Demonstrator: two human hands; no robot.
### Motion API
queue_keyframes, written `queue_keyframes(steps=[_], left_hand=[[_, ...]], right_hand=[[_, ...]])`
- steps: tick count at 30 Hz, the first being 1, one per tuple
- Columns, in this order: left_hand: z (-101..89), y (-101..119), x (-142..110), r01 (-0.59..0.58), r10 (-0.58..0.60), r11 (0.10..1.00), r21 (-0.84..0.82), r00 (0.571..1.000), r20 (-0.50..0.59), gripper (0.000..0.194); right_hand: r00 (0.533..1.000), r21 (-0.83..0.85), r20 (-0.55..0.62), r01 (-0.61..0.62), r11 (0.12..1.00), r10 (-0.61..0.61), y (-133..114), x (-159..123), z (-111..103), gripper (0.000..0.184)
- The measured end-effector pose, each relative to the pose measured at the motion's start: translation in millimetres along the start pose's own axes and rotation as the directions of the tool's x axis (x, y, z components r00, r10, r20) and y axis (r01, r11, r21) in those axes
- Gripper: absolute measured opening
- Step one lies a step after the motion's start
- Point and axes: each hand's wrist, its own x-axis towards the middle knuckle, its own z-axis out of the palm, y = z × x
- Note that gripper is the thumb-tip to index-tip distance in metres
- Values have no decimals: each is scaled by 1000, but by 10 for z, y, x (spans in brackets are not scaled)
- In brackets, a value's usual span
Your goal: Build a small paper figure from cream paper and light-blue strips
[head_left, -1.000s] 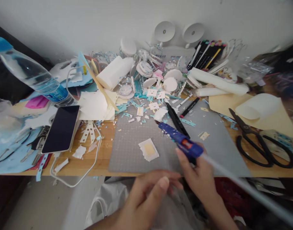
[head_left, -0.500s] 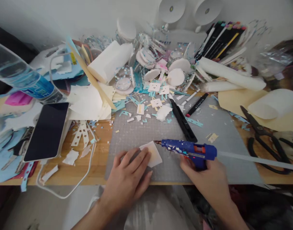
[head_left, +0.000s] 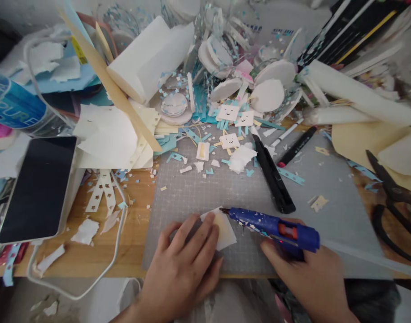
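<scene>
My left hand (head_left: 185, 260) lies flat with fingers spread, pressing a small cream paper square (head_left: 224, 229) onto the grey cutting mat (head_left: 326, 188). My right hand (head_left: 309, 278) grips a blue glue gun (head_left: 276, 224) by its handle, level over the mat. The gun's nozzle touches the upper right edge of the paper square, close to my left fingertips. A clear glue stick (head_left: 360, 253) sticks out of the gun's back to the right.
A black pen-like tool (head_left: 273, 175) and a marker (head_left: 296, 146) lie on the mat behind the gun. Black scissors (head_left: 394, 202) are at the right, a phone (head_left: 37, 188) and white cable (head_left: 114, 251) at the left. Paper scraps, small smiling-face cutouts (head_left: 229, 112) and foam rolls (head_left: 356, 96) crowd the back.
My left hand came down flat onto the paper square. My right hand swung the glue gun level and brought its nozzle to the paper's edge. The view moved closer to the mat.
</scene>
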Motion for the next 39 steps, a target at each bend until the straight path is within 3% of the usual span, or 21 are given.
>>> queue_keyframes(steps=[4, 9, 12, 28, 39], left_hand=[[-10, 0, 9, -7, 7, 1000, -6, 1000, -17, 32], [-24, -5, 14, -16, 16, 1000, 10, 1000, 8, 31], [-21, -1, 5, -3, 3, 1000, 21, 1000, 6, 30], [-24, 24, -22, 45, -42, 997, 59, 998, -48, 29], [-66, 29, 7, 50, -46, 996, 75, 998, -52, 28]], right_hand=[[995, -6, 80, -53, 999, 54, -1, -28, -29, 15], [961, 20, 163, -230, 973, 224, -132, -22, -112, 20], [958, 50, 173, -239, 970, 227, -174, -15, -145, 19], [988, 23, 125, -92, 995, 89, -51, -116, -162, 16], [991, 26, 113, 69, 997, -72, 177, -218, -183, 17]])
